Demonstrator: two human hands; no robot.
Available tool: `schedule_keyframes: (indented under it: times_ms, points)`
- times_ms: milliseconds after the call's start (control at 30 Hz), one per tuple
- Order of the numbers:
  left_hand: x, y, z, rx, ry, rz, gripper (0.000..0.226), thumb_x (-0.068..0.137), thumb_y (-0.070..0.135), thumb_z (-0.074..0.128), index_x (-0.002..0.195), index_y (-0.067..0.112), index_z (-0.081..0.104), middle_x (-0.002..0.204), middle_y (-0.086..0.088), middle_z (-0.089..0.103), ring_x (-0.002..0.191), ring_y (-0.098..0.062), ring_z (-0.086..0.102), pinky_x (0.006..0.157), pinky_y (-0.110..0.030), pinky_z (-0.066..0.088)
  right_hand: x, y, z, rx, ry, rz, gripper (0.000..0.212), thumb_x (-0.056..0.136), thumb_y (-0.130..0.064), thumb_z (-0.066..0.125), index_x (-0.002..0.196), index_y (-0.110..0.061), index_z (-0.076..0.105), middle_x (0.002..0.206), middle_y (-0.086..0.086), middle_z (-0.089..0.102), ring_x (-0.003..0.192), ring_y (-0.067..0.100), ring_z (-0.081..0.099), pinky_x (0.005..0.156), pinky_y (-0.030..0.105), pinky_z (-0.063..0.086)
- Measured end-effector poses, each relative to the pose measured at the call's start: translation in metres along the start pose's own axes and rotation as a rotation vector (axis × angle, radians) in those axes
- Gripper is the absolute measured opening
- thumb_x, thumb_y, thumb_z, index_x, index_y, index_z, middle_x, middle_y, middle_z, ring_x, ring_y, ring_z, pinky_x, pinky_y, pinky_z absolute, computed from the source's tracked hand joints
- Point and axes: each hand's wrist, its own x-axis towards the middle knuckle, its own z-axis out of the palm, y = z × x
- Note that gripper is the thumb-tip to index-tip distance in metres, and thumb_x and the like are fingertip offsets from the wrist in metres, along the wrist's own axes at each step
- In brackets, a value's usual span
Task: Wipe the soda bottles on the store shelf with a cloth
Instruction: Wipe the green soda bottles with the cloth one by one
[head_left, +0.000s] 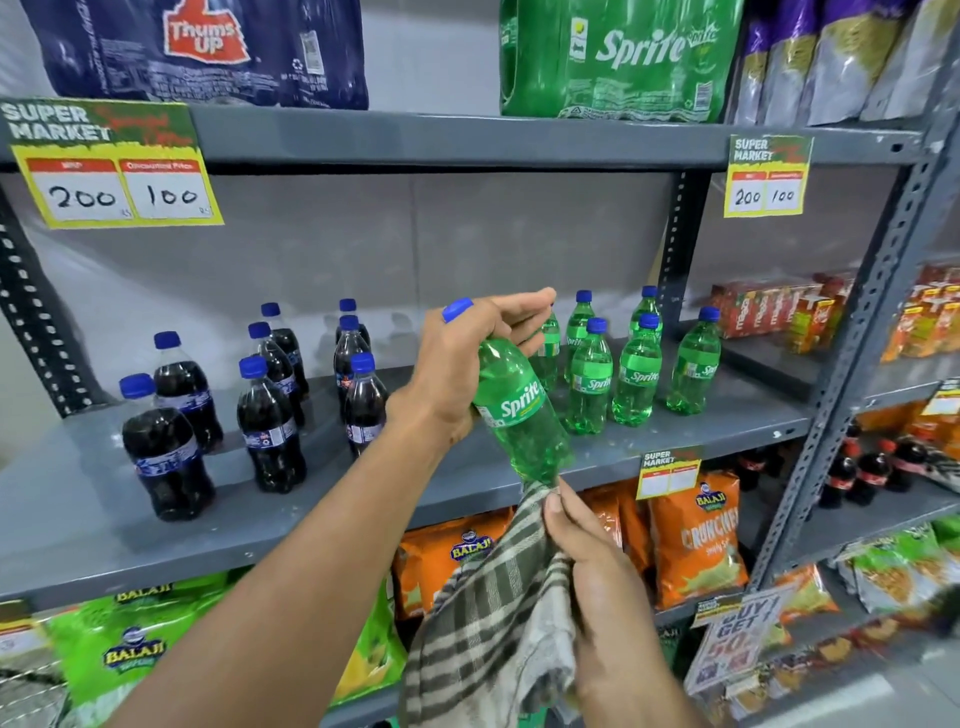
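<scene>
My left hand (467, 358) grips a green Sprite bottle (519, 410) by its neck, tilted, blue cap up and left, in front of the grey shelf (363, 499). My right hand (597, 577) holds a striped grey-and-cream cloth (488, 618) bunched against the bottle's base. Several more green Sprite bottles (636, 374) stand upright on the shelf to the right. Several dark cola bottles (270, 415) with blue caps stand on the left half.
Shrink-wrapped Thums Up (208, 47) and Sprite packs (623, 57) sit on the shelf above. Yellow price tags (119, 171) hang from its edge. Orange and green snack bags (696, 540) fill the shelf below. A second rack (857, 332) with juice cartons stands at the right.
</scene>
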Motion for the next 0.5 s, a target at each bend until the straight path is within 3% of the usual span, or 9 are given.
schedule_keyframes:
  times_ms: [167,267,367,400,500]
  points:
    - [-0.008,-0.008,-0.002,0.067,-0.037,-0.019,0.043,0.072,0.007,0.043,0.097,-0.001,0.078,0.108,-0.016,0.078,0.112,-0.026,0.071,0.098,-0.037,0.055,0.014,-0.011,0.001,0.159,0.05,0.035,0.035,0.1,-0.005,0.051,0.129,-0.019,0.063,0.116,0.012,0.071,0.09,0.028,0.069,0.085,0.044,0.054]
    - [-0.006,-0.011,-0.004,0.091,0.016,0.021,0.044,0.071,0.006,0.044,0.1,-0.005,0.076,0.108,-0.019,0.077,0.113,-0.029,0.071,0.099,-0.04,0.055,0.011,0.003,-0.002,0.096,-0.017,0.128,0.036,0.1,-0.01,0.054,0.134,-0.02,0.058,0.127,0.014,0.067,0.105,0.034,0.068,0.077,0.042,0.057]
    - [-0.005,-0.012,-0.007,0.112,0.03,0.022,0.044,0.072,0.006,0.044,0.1,-0.004,0.076,0.108,-0.021,0.077,0.113,-0.03,0.071,0.098,-0.04,0.055,0.007,0.001,-0.002,0.071,-0.066,0.132,0.021,0.1,-0.011,0.055,0.115,-0.022,0.065,0.103,0.012,0.075,0.083,0.029,0.073,0.058,0.034,0.06]
    - [-0.006,-0.012,-0.008,0.116,0.024,0.017,0.043,0.072,0.006,0.044,0.099,-0.004,0.077,0.108,-0.021,0.077,0.113,-0.031,0.07,0.099,-0.041,0.054,0.008,-0.002,-0.002,0.118,-0.035,0.084,0.021,0.099,-0.01,0.056,0.112,-0.021,0.066,0.101,0.01,0.077,0.082,0.029,0.073,0.06,0.035,0.06]
    - [-0.007,-0.016,-0.009,0.149,0.004,0.011,0.043,0.072,0.005,0.043,0.098,-0.004,0.077,0.109,-0.024,0.076,0.113,-0.032,0.07,0.101,-0.043,0.053,0.012,-0.001,-0.004,0.09,0.172,-0.192,0.024,0.094,-0.009,0.065,0.11,-0.023,0.076,0.107,-0.002,0.078,0.1,0.02,0.074,0.087,0.041,0.059]
